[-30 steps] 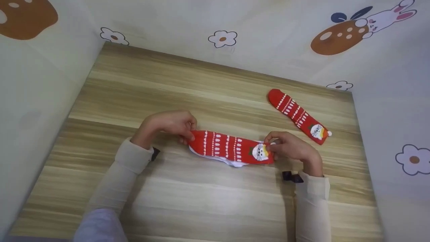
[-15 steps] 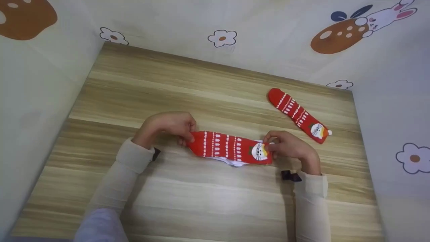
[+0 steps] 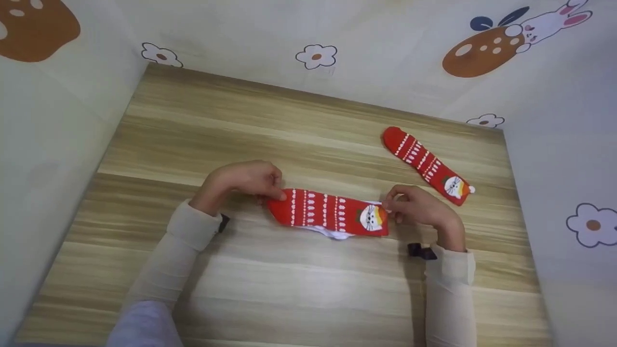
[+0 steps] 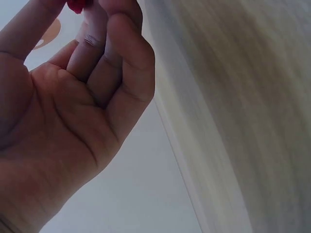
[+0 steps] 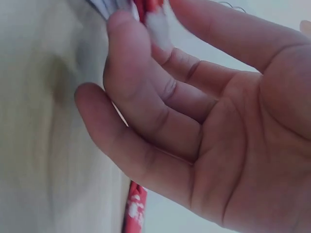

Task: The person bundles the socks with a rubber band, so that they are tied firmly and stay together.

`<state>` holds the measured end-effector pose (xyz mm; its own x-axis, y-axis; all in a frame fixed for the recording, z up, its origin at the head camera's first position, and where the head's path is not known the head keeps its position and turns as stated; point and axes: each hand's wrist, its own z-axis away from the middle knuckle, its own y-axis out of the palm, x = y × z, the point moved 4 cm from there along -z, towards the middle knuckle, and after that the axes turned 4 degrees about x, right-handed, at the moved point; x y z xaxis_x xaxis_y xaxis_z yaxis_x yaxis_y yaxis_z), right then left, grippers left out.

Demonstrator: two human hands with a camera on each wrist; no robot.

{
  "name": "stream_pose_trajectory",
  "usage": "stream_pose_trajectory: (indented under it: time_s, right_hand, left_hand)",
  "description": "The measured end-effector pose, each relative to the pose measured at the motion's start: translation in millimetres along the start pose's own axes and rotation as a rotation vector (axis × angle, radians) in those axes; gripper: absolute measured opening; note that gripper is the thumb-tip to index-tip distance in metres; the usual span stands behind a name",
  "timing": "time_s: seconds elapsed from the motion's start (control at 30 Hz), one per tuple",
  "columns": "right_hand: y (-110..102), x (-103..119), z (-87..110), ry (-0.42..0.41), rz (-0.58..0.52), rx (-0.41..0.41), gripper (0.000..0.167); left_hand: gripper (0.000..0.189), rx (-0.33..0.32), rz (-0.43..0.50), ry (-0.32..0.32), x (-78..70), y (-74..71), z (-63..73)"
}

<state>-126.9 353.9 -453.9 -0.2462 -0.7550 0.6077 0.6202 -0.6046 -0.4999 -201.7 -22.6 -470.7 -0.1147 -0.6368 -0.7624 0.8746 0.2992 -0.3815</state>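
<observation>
A red sock (image 3: pixel 318 209) with white rows of pattern and a cat face lies lengthwise between the hands. White fabric (image 3: pixel 332 233) shows beneath its lower edge and near its upper right corner. At the plain red toe end, the left hand (image 3: pixel 248 180) pinches the sock between thumb and fingers; only a red tip (image 4: pixel 77 5) of it shows in the left wrist view. The right hand (image 3: pixel 419 207) pinches the upper corner by the cat face. In the right wrist view, red and white fabric (image 5: pixel 148 12) sits between thumb and fingers.
A matching red sock (image 3: pixel 424 161) with a white pompom lies slantwise at the back right of the wood-grain table (image 3: pixel 217 111). Pale walls (image 3: pixel 241 29) with flower and rabbit prints stand along the table's back and sides.
The left thumb has shifted slightly inward over the toe end, and the white fabric there is now covered. The right hand has moved slightly at its corner. The other sock stays put.
</observation>
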Motion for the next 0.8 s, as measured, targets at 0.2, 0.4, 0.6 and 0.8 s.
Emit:
stream_pose_trajectory:
  time_s: [0.2,0.4,0.6,0.8]
  right_hand:
    - [-20.5,-3.0,18.2,-0.042,0.056,-0.184,0.032]
    - [-38.2,-11.5,37.2,-0.015,0.044,-0.299,0.053]
    - [-49.1,-18.9,43.9,-0.033,-0.009,-0.38,0.077]
    - [-56.3,-29.4,48.7,-0.014,-0.054,-0.414,0.087]
  left_hand:
    - [0.023,-0.146,0.007,0.054,-5.2,-9.0,-1.9]
    - [0.039,-0.304,0.022,0.102,-12.0,-18.2,-10.0]
    - [0.054,-0.385,0.056,0.106,-13.8,-24.0,-17.4]
    - [0.057,-0.421,0.095,0.105,-13.8,-26.5,-20.5]
